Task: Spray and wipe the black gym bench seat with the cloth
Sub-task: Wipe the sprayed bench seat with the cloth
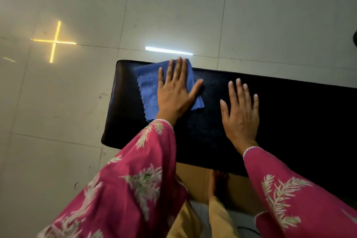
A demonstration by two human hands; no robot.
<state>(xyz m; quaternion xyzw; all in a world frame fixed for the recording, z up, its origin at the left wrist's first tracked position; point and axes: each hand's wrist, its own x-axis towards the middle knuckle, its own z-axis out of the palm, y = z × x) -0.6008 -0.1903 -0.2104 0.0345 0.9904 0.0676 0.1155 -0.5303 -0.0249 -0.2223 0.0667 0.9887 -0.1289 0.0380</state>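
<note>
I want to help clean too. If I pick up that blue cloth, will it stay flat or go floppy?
Probably floppy: the blue cloth lies thin and flat against the bench seat. It looks light, so likely easy to lift. It may slide easily when pushed, since the left hand presses it flat on smooth-looking black padding.

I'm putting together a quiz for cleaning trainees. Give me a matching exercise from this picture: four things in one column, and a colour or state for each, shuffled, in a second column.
Things:
1. left hand
2. right hand
3. cloth
4. bench seat

Colour or state:
a. black
b. lies flat on the bare seat
c. blue
d. presses flat on the cloth

Pairs: 1-d, 2-b, 3-c, 4-a.
</note>
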